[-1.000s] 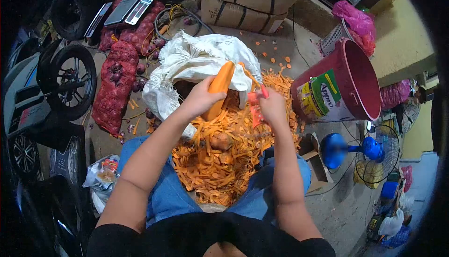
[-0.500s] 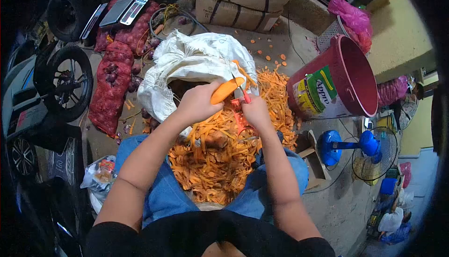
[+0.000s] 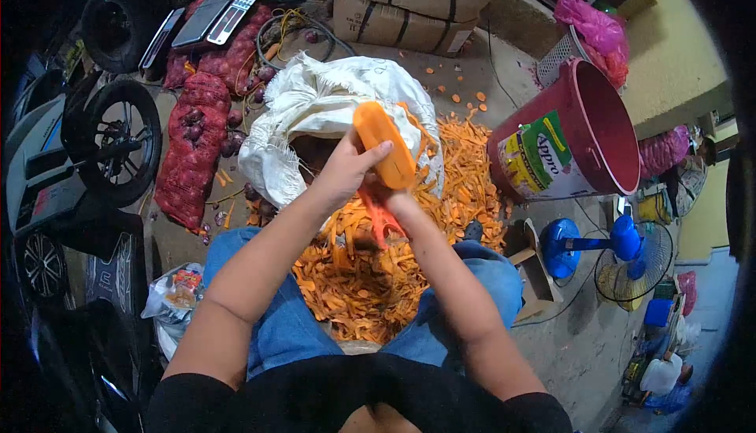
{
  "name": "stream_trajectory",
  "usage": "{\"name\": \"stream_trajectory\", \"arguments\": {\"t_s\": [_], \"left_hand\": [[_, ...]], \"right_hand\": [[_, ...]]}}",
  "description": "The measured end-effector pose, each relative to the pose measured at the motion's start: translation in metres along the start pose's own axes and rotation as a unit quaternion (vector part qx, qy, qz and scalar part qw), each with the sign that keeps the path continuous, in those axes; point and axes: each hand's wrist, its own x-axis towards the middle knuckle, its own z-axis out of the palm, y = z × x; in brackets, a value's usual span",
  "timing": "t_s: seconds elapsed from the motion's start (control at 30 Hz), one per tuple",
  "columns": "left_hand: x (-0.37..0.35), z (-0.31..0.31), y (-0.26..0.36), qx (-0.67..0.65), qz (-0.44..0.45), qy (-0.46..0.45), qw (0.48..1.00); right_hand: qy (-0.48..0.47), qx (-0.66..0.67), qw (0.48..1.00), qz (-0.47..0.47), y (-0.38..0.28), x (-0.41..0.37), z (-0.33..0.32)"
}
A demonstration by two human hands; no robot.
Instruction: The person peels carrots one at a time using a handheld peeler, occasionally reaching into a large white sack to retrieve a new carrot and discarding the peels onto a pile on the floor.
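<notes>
My left hand (image 3: 346,167) is closed around a peeled orange carrot (image 3: 384,146), which it holds upright above the heap. Just below and to the right, my right hand (image 3: 391,197) is partly hidden behind the carrot; its fingers are closed on a red-handled peeler (image 3: 381,216), whose blade is out of sight. Under both hands lies a large pile of orange peelings (image 3: 362,283) between my knees. An open white woven sack (image 3: 295,110) stands right beyond my hands, its mouth facing me.
Red net bags of onions (image 3: 193,149) lie at left, with a scale (image 3: 206,20) on top of one. A maroon bucket (image 3: 504,146) stands at right, near a blue fan (image 3: 559,248). Cardboard boxes (image 3: 409,16) are behind the sack. A person (image 3: 676,394) is at far right.
The carrot has been turned from slanted to upright and now shows its broad side. My right hand has moved left and down with the peeler, behind the carrot. The view has shifted slightly.
</notes>
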Motion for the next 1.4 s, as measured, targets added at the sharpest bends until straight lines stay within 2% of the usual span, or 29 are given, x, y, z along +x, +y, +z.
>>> {"name": "stream_trajectory", "arguments": {"t_s": [0.03, 0.07, 0.13, 0.2, 0.27, 0.3, 0.4, 0.47, 0.5, 0.53, 0.6, 0.67, 0.73, 0.77, 0.83, 0.87, 0.97, 1.17, 1.27, 1.4], "left_hand": [[0.0, -0.004, 0.0, 0.036, -0.015, 0.001, 0.999], [0.0, -0.008, 0.001, 0.072, -0.031, 0.001, 0.997], [0.003, -0.015, 0.005, 0.057, -0.045, 0.003, 0.997], [0.004, -0.02, 0.013, 0.021, -0.075, -0.01, 0.997], [0.002, -0.02, 0.026, 0.0, -0.099, -0.013, 0.995], [0.003, -0.023, 0.029, 0.042, -0.106, -0.03, 0.993], [0.007, -0.031, 0.028, 0.111, -0.12, -0.06, 0.985], [0.008, -0.029, 0.028, 0.239, -0.153, -0.134, 0.949], [0.008, -0.025, 0.027, 0.235, -0.192, -0.15, 0.941], [0.009, -0.023, 0.023, 0.235, -0.192, -0.15, 0.941], [0.013, -0.022, 0.009, 0.354, -0.061, -0.225, 0.906], [0.016, -0.025, 0.001, 0.389, -0.062, -0.234, 0.889], [0.011, -0.009, 0.018, 0.39, -0.191, -0.197, 0.879], [0.011, -0.01, 0.016, 0.39, -0.19, -0.198, 0.879], [0.012, -0.012, 0.011, 0.446, -0.041, -0.167, 0.879], [0.012, -0.011, 0.01, 0.445, -0.04, -0.168, 0.879], [0.012, -0.01, 0.01, 0.47, 0.013, -0.135, 0.872], [0.007, -0.001, 0.013, 0.513, 0.016, -0.148, 0.845], [0.005, -0.001, 0.016, 0.54, 0.031, -0.19, 0.819], [0.003, -0.004, 0.014, 0.528, 0.055, -0.195, 0.825]], "right_hand": [[0.026, 0.077, 0.996, 0.03, -0.004, 0.001, 0.004], [0.026, 0.077, 0.996, 0.031, -0.005, 0.004, -0.001], [0.02, 0.043, 0.999, 0.015, -0.011, 0.011, -0.022], [0.019, 0.072, 0.997, 0.017, -0.018, 0.009, -0.031], [0.091, -0.042, 0.995, -0.031, -0.03, 0.003, -0.035], [0.129, -0.094, 0.987, -0.014, -0.039, 0.001, -0.035], [0.126, -0.118, 0.985, -0.001, -0.057, -0.006, -0.038], [0.139, -0.147, 0.979, -0.008, -0.068, -0.015, -0.029], [0.114, -0.168, 0.978, -0.041, -0.069, -0.017, -0.028], [0.089, -0.189, 0.975, -0.073, -0.069, -0.02, -0.028], [0.079, -0.223, 0.97, -0.064, -0.072, -0.027, -0.025], [0.069, -0.258, 0.962, -0.055, -0.069, -0.028, -0.031], [0.101, -0.363, 0.913, -0.156, -0.065, -0.026, -0.043], [0.101, -0.364, 0.912, -0.157, -0.067, -0.028, -0.05], [0.137, -0.488, 0.856, -0.099, -0.087, -0.041, -0.043], [0.138, -0.489, 0.856, -0.1, -0.093, -0.046, -0.038], [0.138, -0.619, 0.761, -0.137, -0.096, -0.056, -0.034], [0.14, -0.661, 0.718, -0.168, -0.085, -0.051, -0.044], [0.126, -0.684, 0.7, -0.161, -0.082, -0.051, -0.047], [0.131, -0.67, 0.717, -0.143, -0.085, -0.049, -0.04]]}}
